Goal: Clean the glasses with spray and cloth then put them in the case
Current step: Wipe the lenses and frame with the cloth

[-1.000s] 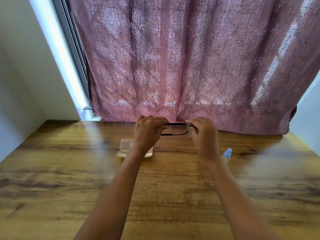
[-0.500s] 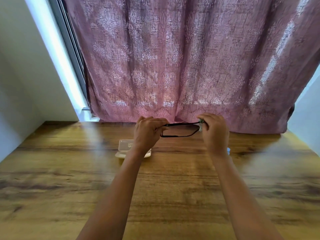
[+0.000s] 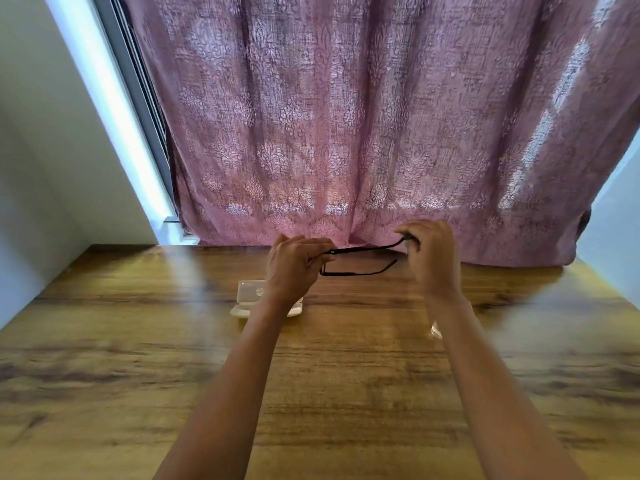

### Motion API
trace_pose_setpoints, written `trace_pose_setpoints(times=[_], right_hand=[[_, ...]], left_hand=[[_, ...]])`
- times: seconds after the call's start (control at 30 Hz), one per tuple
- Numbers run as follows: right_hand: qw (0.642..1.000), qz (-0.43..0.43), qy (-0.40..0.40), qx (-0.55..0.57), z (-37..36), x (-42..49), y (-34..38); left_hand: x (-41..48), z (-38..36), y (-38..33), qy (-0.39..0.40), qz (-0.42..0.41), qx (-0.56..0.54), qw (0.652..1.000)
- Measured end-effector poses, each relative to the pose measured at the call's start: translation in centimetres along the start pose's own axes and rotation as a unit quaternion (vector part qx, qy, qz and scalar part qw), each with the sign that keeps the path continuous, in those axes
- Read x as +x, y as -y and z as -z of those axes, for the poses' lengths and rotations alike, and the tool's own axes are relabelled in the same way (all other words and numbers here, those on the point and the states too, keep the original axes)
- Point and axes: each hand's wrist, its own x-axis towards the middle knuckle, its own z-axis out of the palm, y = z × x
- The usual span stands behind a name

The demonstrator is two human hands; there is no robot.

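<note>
Dark-framed glasses (image 3: 363, 261) hang in the air above the far middle of the wooden table (image 3: 138, 358). My left hand (image 3: 294, 268) grips the frame's front end. My right hand (image 3: 431, 252) pinches the tip of the upper temple arm, with a bit of greenish cloth showing between its fingers. The lower temple arm sticks out free toward the right. An open whitish glasses case (image 3: 251, 301) lies on the table behind my left wrist, partly hidden by it. A sliver of the clear spray bottle (image 3: 435, 330) shows beside my right forearm, which hides most of it.
A mauve patterned curtain (image 3: 381, 133) hangs along the table's far edge. A window frame (image 3: 138, 98) and a pale wall stand at the left, another wall at the right. The table's bare wood stretches toward me.
My right hand has slid to the right along the temple arm, out to its tip. The temple arms now stand out from the frame. My right forearm now covers most of the spray bottle.
</note>
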Motion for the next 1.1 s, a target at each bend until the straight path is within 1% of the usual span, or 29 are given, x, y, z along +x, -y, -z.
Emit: trace_pose_setpoints(times=[0.1, 0.17, 0.23, 0.33, 0.4, 0.5, 0.6, 0.67, 0.77, 0.83, 0.9, 1.03, 1.1], right_hand=[[1.000, 0.008, 0.006, -0.001, -0.9, -1.3, 1.5], [0.999, 0.027, 0.019, 0.004, -2.2, -3.0, 3.4], [0.999, 0.049, 0.014, 0.001, -3.3, -4.2, 5.1], [0.997, 0.070, 0.011, 0.001, -3.2, -3.8, 5.2], [0.999, 0.044, 0.020, 0.009, -2.3, -3.0, 3.4], [1.000, -0.012, -0.004, 0.014, -0.9, -1.8, 0.6], [0.999, -0.027, -0.030, 0.003, -0.6, -1.4, 0.5], [0.999, -0.005, -0.029, 0.024, -0.9, -1.9, 1.8], [0.996, 0.062, 0.017, 0.063, -2.5, -3.7, 4.8], [0.994, 0.074, 0.013, 0.078, -3.1, -4.3, 5.8], [0.995, 0.061, 0.008, 0.073, -2.8, -3.8, 5.3], [0.999, -0.005, -0.006, 0.044, -1.1, -2.2, 2.2], [0.999, -0.016, -0.013, 0.041, -0.8, -2.0, 2.0]], left_hand=[[0.0, 0.0, 0.0, -0.010, 0.016, -0.008, 1.000], [0.2, -0.2, -0.2, -0.005, 0.009, -0.002, 1.000], [0.1, -0.5, -0.5, 0.012, -0.003, 0.008, 1.000], [-0.3, -0.6, -0.5, 0.011, -0.005, 0.014, 1.000], [-0.2, 0.0, -0.2, -0.001, 0.004, 0.004, 1.000], [0.1, 0.6, -0.3, -0.009, -0.005, 0.005, 1.000], [0.0, 0.4, -0.5, -0.008, -0.005, 0.002, 1.000], [0.1, 0.4, -0.7, -0.011, 0.003, -0.006, 1.000], [0.4, 0.1, -1.2, -0.011, -0.013, 0.008, 1.000], [0.2, -0.2, -1.6, -0.005, -0.022, 0.018, 1.000], [0.0, -0.1, -1.5, -0.005, -0.016, 0.015, 1.000], [0.1, 0.8, -0.8, -0.012, -0.006, 0.014, 1.000], [0.2, 0.9, -0.8, -0.011, -0.008, 0.016, 1.000]])
